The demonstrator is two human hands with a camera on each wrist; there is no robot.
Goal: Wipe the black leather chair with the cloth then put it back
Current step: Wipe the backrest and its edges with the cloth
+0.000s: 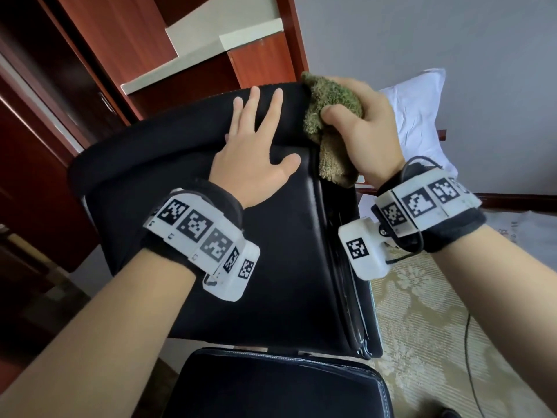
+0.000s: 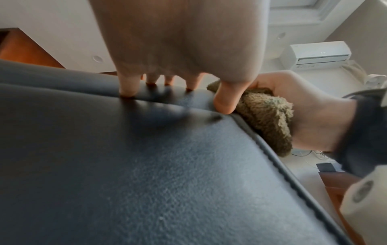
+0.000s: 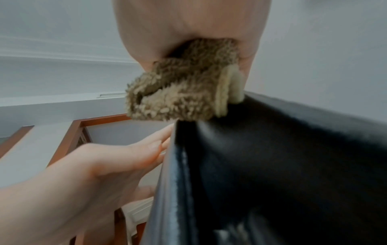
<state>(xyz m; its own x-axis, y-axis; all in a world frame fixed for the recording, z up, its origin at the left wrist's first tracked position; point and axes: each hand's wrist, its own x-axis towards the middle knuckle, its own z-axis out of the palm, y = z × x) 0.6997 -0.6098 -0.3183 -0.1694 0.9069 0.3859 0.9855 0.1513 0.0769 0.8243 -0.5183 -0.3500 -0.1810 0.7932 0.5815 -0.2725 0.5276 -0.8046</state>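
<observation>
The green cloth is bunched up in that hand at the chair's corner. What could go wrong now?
The cloth is a wad in the right hand, touching only the side edge of the black chair, so much of the leather may get missed. A loose end hangs down and might catch in the side gap. The left hand only lies flat on the backrest, so the chair could shift.
</observation>
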